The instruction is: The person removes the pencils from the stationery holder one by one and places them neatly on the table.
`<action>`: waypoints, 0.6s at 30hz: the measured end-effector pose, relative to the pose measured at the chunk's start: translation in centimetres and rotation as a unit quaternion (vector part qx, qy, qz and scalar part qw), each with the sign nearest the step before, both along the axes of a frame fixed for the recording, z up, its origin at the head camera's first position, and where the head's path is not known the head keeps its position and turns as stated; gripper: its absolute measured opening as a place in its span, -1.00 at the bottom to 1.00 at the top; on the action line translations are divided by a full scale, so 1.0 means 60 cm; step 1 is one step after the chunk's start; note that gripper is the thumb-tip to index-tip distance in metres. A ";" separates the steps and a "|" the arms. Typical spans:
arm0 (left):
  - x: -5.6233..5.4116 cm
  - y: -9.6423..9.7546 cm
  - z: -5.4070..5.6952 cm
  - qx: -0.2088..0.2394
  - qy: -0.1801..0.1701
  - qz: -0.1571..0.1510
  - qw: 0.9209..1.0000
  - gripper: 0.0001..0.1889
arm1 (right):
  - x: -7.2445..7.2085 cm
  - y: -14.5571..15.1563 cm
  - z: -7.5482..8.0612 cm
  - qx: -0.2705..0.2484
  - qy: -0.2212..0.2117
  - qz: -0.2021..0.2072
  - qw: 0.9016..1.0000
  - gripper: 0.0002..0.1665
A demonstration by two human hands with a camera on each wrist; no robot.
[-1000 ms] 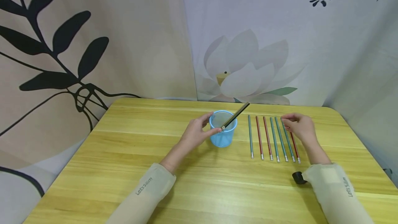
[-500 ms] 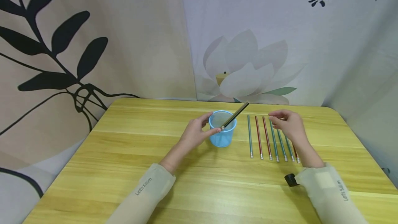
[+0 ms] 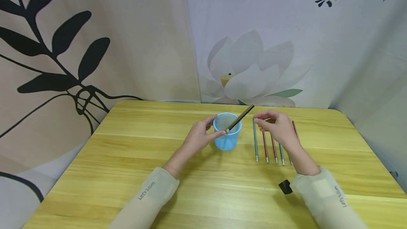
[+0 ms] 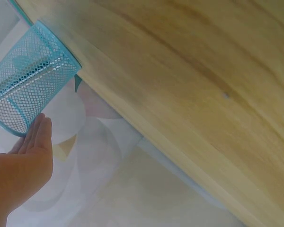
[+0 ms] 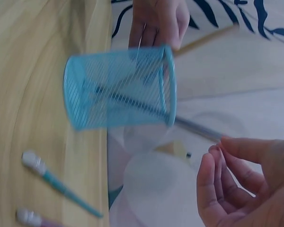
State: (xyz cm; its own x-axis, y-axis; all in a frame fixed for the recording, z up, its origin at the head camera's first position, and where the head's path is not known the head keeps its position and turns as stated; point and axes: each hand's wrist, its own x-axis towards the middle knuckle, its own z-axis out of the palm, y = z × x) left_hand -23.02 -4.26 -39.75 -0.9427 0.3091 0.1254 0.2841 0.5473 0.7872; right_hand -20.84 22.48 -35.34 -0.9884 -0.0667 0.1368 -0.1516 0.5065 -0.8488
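Note:
A light-blue mesh pencil cup (image 3: pixel 226 142) stands on the table, with my left hand (image 3: pixel 200 135) holding it at the rim, thumb in front and fingers behind. Two pencils (image 3: pixel 240 117), one black and one gold-toned, lean out of it. In the left wrist view my fingers lie against the mesh of the cup (image 4: pixel 35 78). My right hand (image 3: pixel 278 126) is above the row, fingertips by the far end of the leftmost teal pencil (image 3: pixel 255 140). Nothing shows in its fingers; in the right wrist view a dark pencil's (image 5: pixel 196 126) end overlaps the thumb tip, contact unclear.
Red pencils (image 3: pixel 265 147) and further teal ones lie parallel, erasers nearest me, partly under my right hand. A small black object (image 3: pixel 285 187) sits at the right sleeve. Behind the wooden table (image 3: pixel 143 133) hangs a printed curtain (image 3: pixel 152 45).
My right hand has moved left across the row, from the rightmost pencils to the leftmost one, with the pencils left lying. My left hand and the cup have stayed in place.

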 end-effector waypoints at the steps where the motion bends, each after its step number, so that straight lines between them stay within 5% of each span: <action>1: 0.000 0.000 0.000 0.000 0.002 0.000 1.000 -0.20 | 0.002 -0.007 0.003 -0.003 0.001 0.006 1.000 -0.68; 18: -0.001 -0.001 0.001 0.000 0.000 -0.005 1.000 -0.20 | 0.021 -0.081 0.009 -0.027 0.024 0.104 0.994 -0.74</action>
